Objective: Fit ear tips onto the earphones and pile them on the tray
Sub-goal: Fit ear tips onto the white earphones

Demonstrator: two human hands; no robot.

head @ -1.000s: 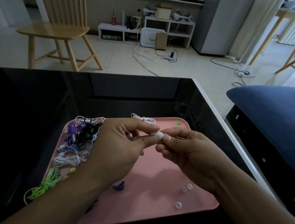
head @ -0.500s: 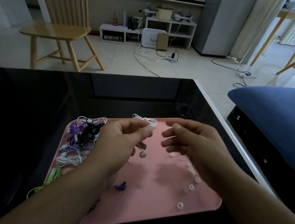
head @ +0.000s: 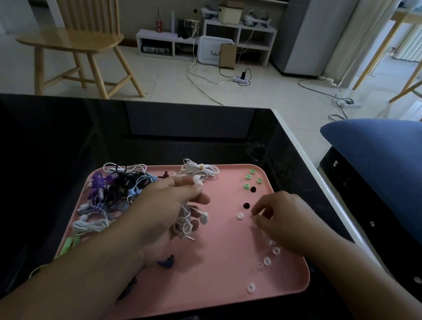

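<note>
One white earphones bundle (head: 186,221), soft coiled cord, long axis twelve-to-six, gripped in left hand (head: 167,214); right hand (head: 286,218), fingertips curled at small ring-shaped ear tips (head: 240,215), grasp unclear; smooth pink tray (head: 219,294).

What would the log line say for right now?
left hand: holds white earphones | right hand: reaching among clear ear tips | pink tray: earphone pile at left

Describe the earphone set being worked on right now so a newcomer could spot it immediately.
Start at the pink tray on the black table. Over its middle, the left hand grips a white earphone set. Unlike the bundles lying on the tray, its cord and one earbud dangle below the fingers.
</note>
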